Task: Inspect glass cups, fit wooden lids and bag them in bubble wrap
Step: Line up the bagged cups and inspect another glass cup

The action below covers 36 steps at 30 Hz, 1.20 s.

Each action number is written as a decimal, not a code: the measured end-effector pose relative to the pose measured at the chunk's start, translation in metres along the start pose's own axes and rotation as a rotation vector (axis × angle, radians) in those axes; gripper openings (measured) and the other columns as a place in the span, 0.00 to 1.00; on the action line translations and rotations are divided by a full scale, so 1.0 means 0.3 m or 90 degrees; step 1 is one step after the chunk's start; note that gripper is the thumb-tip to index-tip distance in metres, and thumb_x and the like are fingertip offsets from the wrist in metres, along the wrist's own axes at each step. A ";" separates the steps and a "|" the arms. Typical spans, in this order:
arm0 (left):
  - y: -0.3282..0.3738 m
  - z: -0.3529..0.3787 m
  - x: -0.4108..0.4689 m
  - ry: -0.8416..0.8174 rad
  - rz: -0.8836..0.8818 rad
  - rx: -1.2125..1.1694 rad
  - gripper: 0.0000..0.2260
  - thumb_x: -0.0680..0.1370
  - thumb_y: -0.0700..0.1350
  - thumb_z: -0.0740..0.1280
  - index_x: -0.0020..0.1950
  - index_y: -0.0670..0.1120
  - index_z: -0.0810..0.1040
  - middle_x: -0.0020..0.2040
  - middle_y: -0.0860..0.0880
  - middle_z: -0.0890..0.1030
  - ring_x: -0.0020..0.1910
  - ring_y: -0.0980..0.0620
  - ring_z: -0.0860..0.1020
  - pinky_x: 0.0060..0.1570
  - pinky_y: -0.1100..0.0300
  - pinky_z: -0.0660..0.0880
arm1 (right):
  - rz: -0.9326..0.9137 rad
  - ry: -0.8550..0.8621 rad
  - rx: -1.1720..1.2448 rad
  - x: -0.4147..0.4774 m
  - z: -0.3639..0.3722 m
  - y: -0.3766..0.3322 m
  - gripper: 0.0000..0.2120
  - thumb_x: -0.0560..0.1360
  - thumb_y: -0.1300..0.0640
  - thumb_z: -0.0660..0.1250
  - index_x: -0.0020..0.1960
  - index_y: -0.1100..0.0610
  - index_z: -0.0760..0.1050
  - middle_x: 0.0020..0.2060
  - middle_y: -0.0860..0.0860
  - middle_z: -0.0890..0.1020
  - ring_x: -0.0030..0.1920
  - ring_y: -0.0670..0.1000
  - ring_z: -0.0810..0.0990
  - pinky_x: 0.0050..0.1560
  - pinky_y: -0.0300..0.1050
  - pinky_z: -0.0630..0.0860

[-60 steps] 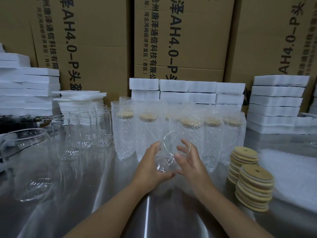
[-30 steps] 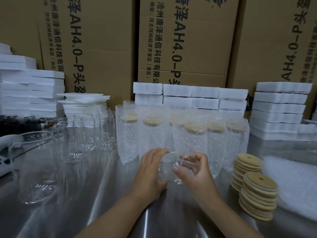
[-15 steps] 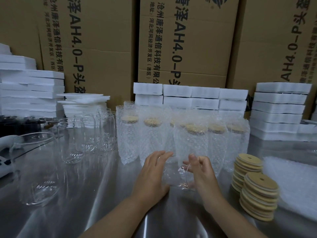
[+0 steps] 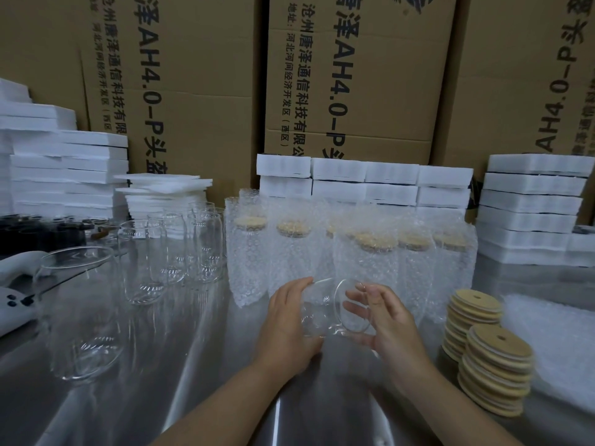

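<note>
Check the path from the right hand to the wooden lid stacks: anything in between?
Nothing visible. The right hand and left hand hold the glass cup tilted on its side over the steel table. The wooden lid stacks sit just to the right, with only bare tabletop between. The bubble-wrapped cups stand behind, off that path.

Clear glass cup point(image 4: 335, 312) on its side, mouth facing right, unlidded.

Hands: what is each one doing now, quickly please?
Left hand: holding the glass cup, tipped sideways.
Right hand: holding the same cup at its rim.
</note>
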State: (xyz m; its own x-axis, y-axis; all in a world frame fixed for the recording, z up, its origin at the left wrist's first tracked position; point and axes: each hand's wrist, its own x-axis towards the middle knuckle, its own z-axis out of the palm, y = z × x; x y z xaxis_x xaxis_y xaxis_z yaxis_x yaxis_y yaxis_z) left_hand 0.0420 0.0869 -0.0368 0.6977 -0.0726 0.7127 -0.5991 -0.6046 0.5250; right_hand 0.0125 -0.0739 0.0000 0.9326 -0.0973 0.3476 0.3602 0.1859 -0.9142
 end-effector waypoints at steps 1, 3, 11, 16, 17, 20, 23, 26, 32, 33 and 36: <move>-0.004 0.004 0.005 0.000 -0.008 -0.001 0.37 0.65 0.38 0.75 0.71 0.51 0.66 0.61 0.66 0.63 0.62 0.67 0.59 0.60 0.83 0.51 | 0.000 -0.001 -0.001 0.001 -0.001 0.003 0.14 0.72 0.46 0.62 0.50 0.53 0.79 0.46 0.48 0.85 0.48 0.46 0.84 0.34 0.46 0.80; -0.006 0.010 0.013 -0.003 -0.019 -0.002 0.36 0.65 0.37 0.75 0.71 0.50 0.67 0.61 0.66 0.63 0.62 0.64 0.60 0.60 0.82 0.51 | -0.008 0.007 -0.009 0.006 -0.003 0.011 0.10 0.77 0.51 0.61 0.50 0.52 0.79 0.46 0.48 0.85 0.48 0.47 0.84 0.35 0.45 0.81; -0.023 0.015 0.032 -0.014 -0.055 -0.002 0.37 0.67 0.40 0.76 0.73 0.51 0.65 0.63 0.61 0.63 0.66 0.60 0.62 0.58 0.84 0.50 | -0.011 0.001 0.001 0.010 -0.010 0.026 0.14 0.80 0.62 0.59 0.53 0.48 0.80 0.50 0.46 0.83 0.51 0.45 0.83 0.39 0.41 0.80; -0.025 0.011 0.040 0.003 -0.085 -0.026 0.36 0.67 0.40 0.76 0.72 0.51 0.66 0.61 0.61 0.64 0.63 0.62 0.63 0.59 0.79 0.55 | -0.006 -0.058 0.020 0.003 -0.005 0.029 0.17 0.80 0.66 0.59 0.57 0.46 0.76 0.57 0.45 0.80 0.55 0.41 0.81 0.43 0.38 0.80; -0.025 0.009 0.041 0.002 -0.096 -0.028 0.36 0.67 0.39 0.76 0.72 0.51 0.66 0.61 0.60 0.64 0.63 0.61 0.64 0.60 0.76 0.56 | -0.013 -0.074 0.010 -0.001 -0.006 0.029 0.18 0.79 0.66 0.60 0.58 0.45 0.75 0.58 0.44 0.79 0.56 0.40 0.80 0.45 0.38 0.79; -0.029 0.005 0.040 -0.014 -0.115 -0.027 0.38 0.66 0.37 0.75 0.73 0.51 0.65 0.63 0.59 0.64 0.67 0.57 0.66 0.63 0.70 0.59 | -0.063 -0.110 -0.089 -0.012 -0.004 0.035 0.21 0.77 0.65 0.65 0.62 0.43 0.71 0.62 0.42 0.76 0.60 0.38 0.77 0.55 0.40 0.78; -0.030 0.003 0.038 -0.014 -0.115 -0.018 0.38 0.67 0.39 0.76 0.73 0.52 0.65 0.63 0.61 0.63 0.68 0.56 0.65 0.63 0.70 0.59 | -0.092 -0.101 -0.135 -0.020 0.006 0.033 0.26 0.66 0.53 0.74 0.61 0.42 0.71 0.61 0.40 0.76 0.61 0.38 0.76 0.54 0.35 0.76; -0.027 0.007 0.032 -0.004 -0.081 0.009 0.36 0.69 0.44 0.77 0.73 0.52 0.65 0.63 0.61 0.64 0.68 0.57 0.65 0.60 0.72 0.57 | -0.099 -0.068 -0.169 -0.021 0.017 0.029 0.31 0.56 0.42 0.75 0.57 0.39 0.71 0.58 0.38 0.76 0.58 0.36 0.76 0.50 0.33 0.76; 0.002 0.010 0.028 0.017 -0.073 0.018 0.37 0.68 0.51 0.77 0.73 0.52 0.64 0.69 0.55 0.63 0.64 0.58 0.70 0.58 0.66 0.67 | -0.117 -0.053 -0.174 -0.020 0.015 0.024 0.32 0.57 0.39 0.75 0.58 0.41 0.68 0.57 0.39 0.75 0.55 0.33 0.75 0.45 0.29 0.75; 0.017 0.008 0.030 0.018 -0.097 -0.016 0.37 0.67 0.54 0.78 0.72 0.53 0.64 0.67 0.56 0.62 0.59 0.61 0.72 0.55 0.64 0.71 | -0.113 -0.059 -0.170 -0.021 0.016 0.023 0.32 0.58 0.38 0.74 0.58 0.41 0.67 0.58 0.40 0.74 0.56 0.34 0.75 0.46 0.30 0.75; 0.069 0.001 0.035 0.025 -0.184 -0.235 0.40 0.59 0.58 0.79 0.65 0.58 0.62 0.60 0.58 0.67 0.56 0.63 0.75 0.49 0.67 0.75 | -0.113 -0.080 -0.207 -0.027 0.020 0.026 0.27 0.61 0.37 0.69 0.58 0.39 0.67 0.59 0.39 0.73 0.61 0.36 0.72 0.55 0.34 0.73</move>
State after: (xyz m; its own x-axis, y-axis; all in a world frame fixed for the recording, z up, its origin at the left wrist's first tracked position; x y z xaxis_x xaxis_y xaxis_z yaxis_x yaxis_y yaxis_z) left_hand 0.0369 0.0733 -0.0186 0.8453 0.0920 0.5263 -0.4871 -0.2719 0.8299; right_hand 0.0079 -0.0659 -0.0087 0.8594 0.0235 0.5108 0.5085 -0.1444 -0.8489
